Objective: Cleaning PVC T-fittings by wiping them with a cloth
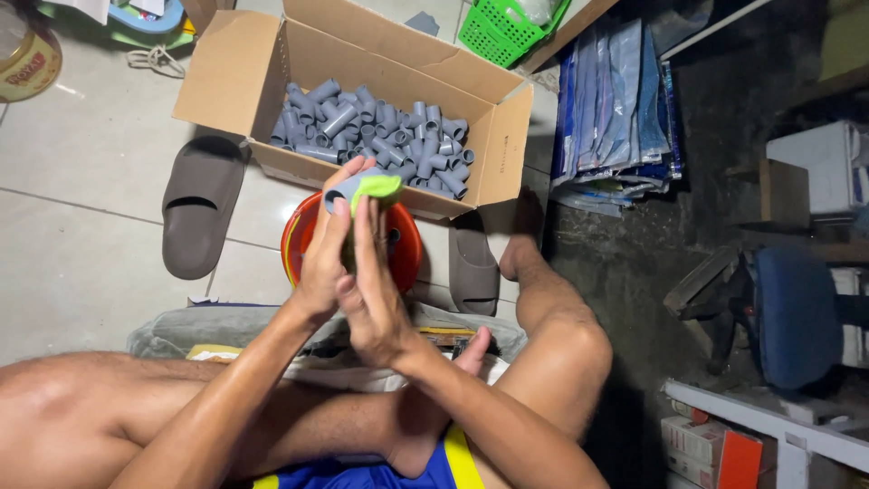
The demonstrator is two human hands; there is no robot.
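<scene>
Hands are shown raised together at the centre of the head view, above the crossed legs of a seated person. A short grey pipe fitting is gripped in the left hand, whose fingers are closed around its lower end so that the open mouth is left free at the top. A green cloth is pressed against that mouth by the flattened right hand; its grip is not curled but laid palm-flat, the cloth being pinned between the fingertips and the fitting, an arrangement that appears suited to rubbing the surface. The two palms are held touching, so that each is steadied by the other. Directly beneath the hands a round red and orange basin is seen on the tiled floor, partly hidden by the forearms. Beyond it, an open cardboard box is placed within reach, filled with many similar grey fittings lying loose in a heap. Two brown slippers are set aside, one at the left of the box, one beside the person's foot. A green plastic basket is visible at the top, stacked blue sheets lean at the right, and a blue chair stands well apart.
</scene>
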